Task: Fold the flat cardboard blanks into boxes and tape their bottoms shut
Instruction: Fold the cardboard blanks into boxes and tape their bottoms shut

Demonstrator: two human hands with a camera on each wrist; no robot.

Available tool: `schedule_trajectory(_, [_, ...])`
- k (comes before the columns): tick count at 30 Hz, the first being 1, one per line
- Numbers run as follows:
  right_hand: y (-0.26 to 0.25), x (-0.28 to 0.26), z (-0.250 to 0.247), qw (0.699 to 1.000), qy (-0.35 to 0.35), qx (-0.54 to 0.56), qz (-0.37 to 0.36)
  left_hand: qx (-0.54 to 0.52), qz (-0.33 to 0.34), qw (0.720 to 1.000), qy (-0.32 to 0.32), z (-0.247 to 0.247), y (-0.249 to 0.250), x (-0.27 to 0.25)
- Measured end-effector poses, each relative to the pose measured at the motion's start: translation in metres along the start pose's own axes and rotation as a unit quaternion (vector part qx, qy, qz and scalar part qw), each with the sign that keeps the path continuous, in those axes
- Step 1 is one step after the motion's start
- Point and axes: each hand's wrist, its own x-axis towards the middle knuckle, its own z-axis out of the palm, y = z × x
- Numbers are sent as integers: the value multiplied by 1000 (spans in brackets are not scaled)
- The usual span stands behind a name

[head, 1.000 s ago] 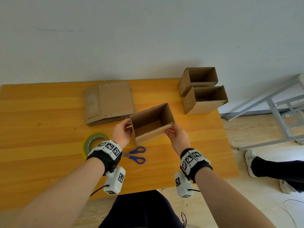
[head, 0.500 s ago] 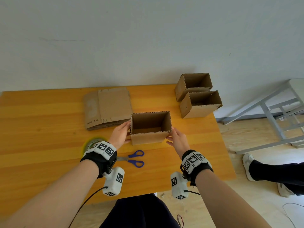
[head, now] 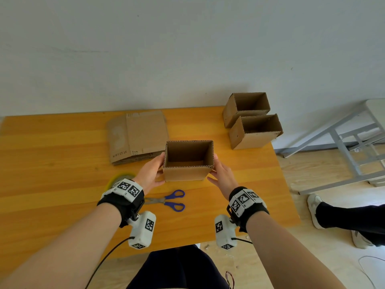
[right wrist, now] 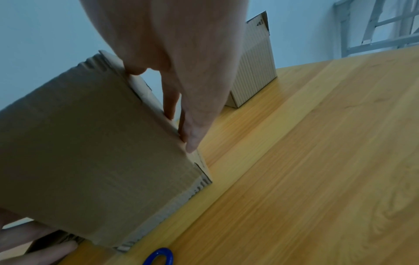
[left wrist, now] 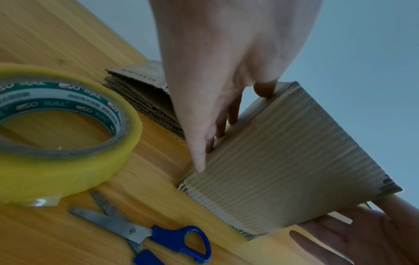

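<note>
1. Open-topped cardboard box (head: 188,161) stands mid-worktop (head: 52,163), left hand (head: 149,174) and right hand (head: 223,176) flanking it, straight fingers (left wrist: 199,157) pressed flat.
2. Only the wrist views show its base, apparently lifted slightly.

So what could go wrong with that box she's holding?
The box is only pressed between the flat left hand and right hand, so it might slip or get squashed. Set down carelessly, it could land on the scissors just in front and sit crooked.

brown box (head: 185,173), yellow tape (left wrist: 56,161), blue-handled scissors (head: 174,202), orange table (head: 52,163)
</note>
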Motion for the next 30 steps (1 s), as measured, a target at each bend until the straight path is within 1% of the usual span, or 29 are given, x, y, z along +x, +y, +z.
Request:
schedule_trajectory(5, [1, 2, 0, 1000, -19, -9, 11, -16, 12, 1000, 4, -2, -1, 1])
schedule_trajectory(9, [0, 3, -1, 999, -40, -13, 14, 25, 37, 999, -11, -3, 3, -2])
schedule_trajectory(13, [-1, 6, -4, 998, -55, -13, 20, 28, 43, 999, -19, -3, 7, -5])
schedule_trajectory(19, [-4, 10, -7, 997, -68, -11, 31, 18, 34, 999, -35, -7, 10, -5])
schedule_trajectory(23, [-8, 10, -6, 996, -74, 15, 55, 46, 29, 997, -58, -8, 12, -5])
schedule_trajectory(27, [-7, 10, -3, 994, -79, 38, 69, 26, 11, 999, -42, -7, 12, -5])
schedule_trajectory(30, [-7, 12, -4, 993, -81, 39, 72, 38, 24, 998, -34, -6, 14, -6])
